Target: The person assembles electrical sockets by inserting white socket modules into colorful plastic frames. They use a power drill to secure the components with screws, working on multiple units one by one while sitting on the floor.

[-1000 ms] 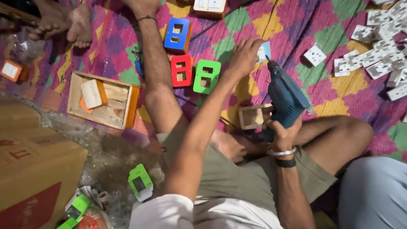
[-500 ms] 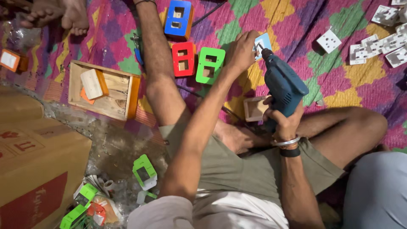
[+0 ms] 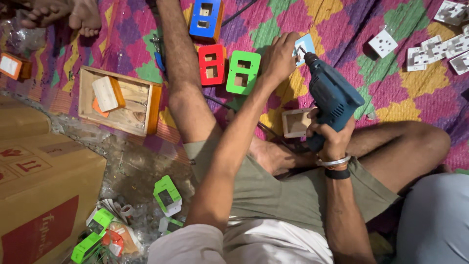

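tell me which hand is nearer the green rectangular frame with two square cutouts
Left. The left hand sits just beside the green frame; the right hand grips the blue drill farther off.

Left hand (image 3: 278,57) reaches forward, fingers curled; right hand (image 3: 332,139) clenched.

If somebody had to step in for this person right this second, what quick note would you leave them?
Left hand holds a small light-blue plate down on the patterned mat.
Right hand grips the blue power drill, its bit against that plate.
Red frame, green frame and blue frame lie just beyond the left arm; a small wooden box sits by the drill.
Done: whether any hole is through cannot be seen.
Left: white socket plates lie far right, untouched.
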